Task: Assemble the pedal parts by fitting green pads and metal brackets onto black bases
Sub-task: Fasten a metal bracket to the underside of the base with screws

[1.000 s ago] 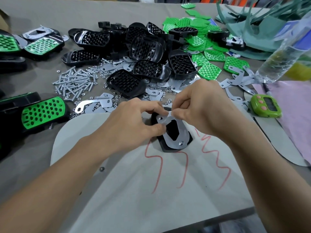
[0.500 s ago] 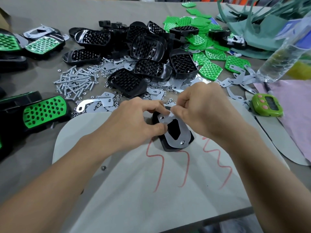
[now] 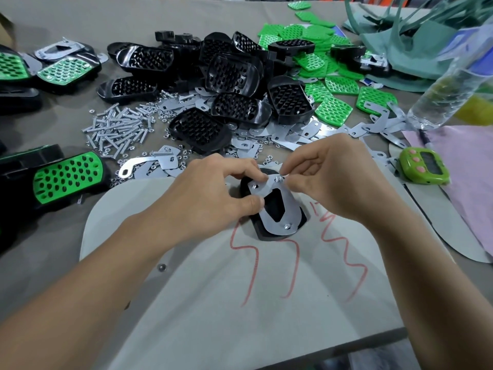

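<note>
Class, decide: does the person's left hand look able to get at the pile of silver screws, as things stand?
Probably yes. The pile of silver screws lies beyond and left of the left hand, with only flat loose brackets between. But that hand pinches the silver metal bracket and must let go first.

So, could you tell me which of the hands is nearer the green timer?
Right. The right hand pinches at the far end of the metal bracket, with the green timer to its right; the left hand holds the opposite edge, farther away.
</note>
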The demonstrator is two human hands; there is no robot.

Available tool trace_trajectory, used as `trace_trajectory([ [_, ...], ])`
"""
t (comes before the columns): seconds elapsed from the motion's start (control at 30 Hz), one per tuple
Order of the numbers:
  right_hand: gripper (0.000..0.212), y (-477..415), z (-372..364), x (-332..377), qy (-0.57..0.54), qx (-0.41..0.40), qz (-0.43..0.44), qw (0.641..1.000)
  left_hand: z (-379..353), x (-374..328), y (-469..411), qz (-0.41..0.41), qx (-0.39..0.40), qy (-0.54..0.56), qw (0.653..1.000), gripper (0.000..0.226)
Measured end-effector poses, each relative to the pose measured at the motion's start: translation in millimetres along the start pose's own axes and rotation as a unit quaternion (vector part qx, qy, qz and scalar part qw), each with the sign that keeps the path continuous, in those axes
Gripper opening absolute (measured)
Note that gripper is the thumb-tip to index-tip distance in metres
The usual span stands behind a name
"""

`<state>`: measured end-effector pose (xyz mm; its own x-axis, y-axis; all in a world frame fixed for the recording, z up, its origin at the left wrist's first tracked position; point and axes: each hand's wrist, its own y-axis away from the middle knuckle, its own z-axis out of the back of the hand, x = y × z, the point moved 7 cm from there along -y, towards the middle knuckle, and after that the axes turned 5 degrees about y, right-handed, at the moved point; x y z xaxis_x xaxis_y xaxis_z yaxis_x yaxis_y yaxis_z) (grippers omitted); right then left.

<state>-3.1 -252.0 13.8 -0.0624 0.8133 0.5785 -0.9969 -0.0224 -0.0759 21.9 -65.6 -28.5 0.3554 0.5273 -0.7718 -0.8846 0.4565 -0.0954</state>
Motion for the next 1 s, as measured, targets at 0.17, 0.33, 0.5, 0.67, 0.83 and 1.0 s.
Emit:
trace_trajectory([
  [0.17, 0.017, 0, -6, -1, -0.017, -0.019, -0.001, 1.0, -1, 0, 0, 0.0, 0.003, -0.002, 1.0, 0.049],
  [0.33, 0.016, 1, -3, -4, -0.02, -0.029, -0.009, 0.999, -1, 0, 0, 0.003, 0.003, 0.002, 1.0, 0.048],
  [0.5, 0.016, 0, -3, -4, -0.049, -0.051, -0.017, 0.997, 0, -1, 1, -0.001, 0.001, -0.003, 1.0, 0.047],
  [0.67, 0.02, -2, -7, 1, -0.018, -0.023, -0.027, 0.999, 0, -2, 1, -0.005, 0.0, -0.005, 1.0, 0.047],
  [0.83, 0.027, -7, -9, 5, 0.034, -0.02, -0.034, 0.999, 0, -4, 1, -0.006, -0.004, -0.011, 1.0, 0.049],
  [1.0, 0.019, -2, -11, 2, -0.008, -0.055, -0.038, 0.998, 1, -6, 2, -0.012, -0.01, -0.011, 1.0, 0.049],
])
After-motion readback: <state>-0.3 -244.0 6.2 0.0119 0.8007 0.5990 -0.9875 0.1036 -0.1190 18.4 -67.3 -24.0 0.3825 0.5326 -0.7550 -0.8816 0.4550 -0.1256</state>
